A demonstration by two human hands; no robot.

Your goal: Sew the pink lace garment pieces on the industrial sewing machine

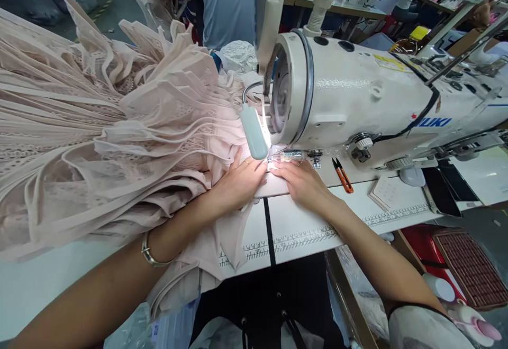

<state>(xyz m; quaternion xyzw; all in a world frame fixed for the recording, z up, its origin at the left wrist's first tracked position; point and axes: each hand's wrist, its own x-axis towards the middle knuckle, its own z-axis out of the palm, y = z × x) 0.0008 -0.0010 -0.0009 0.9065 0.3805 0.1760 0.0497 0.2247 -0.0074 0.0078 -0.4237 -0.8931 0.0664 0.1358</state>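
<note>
Cloth [166, 127] spreads from frame left to centre, where the left hand [241, 181] and right hand [305, 184] rest on it below the sewing machine [349, 92]; whether either grips, I cannot tell.

A big heap of thin pale-pink lacy cloth [159, 127] fills the left of the frame, on a long white flat table [301, 227]. A large white metal sewing machine [337, 90] sits at the upper right. A small grey-green oblong lamp [254, 133] hangs between them, near the middle. The left hand [243, 178] is just under the lamp, and the right hand [305, 181] is beside it, in front of the machine. Orange-and-black metal snips [342, 175] lie to the right of that hand. Farther right lie thin pale square cards [384, 193]. A person in a blue cloth shirt [228, 8] is behind the heap, at the top.
</note>
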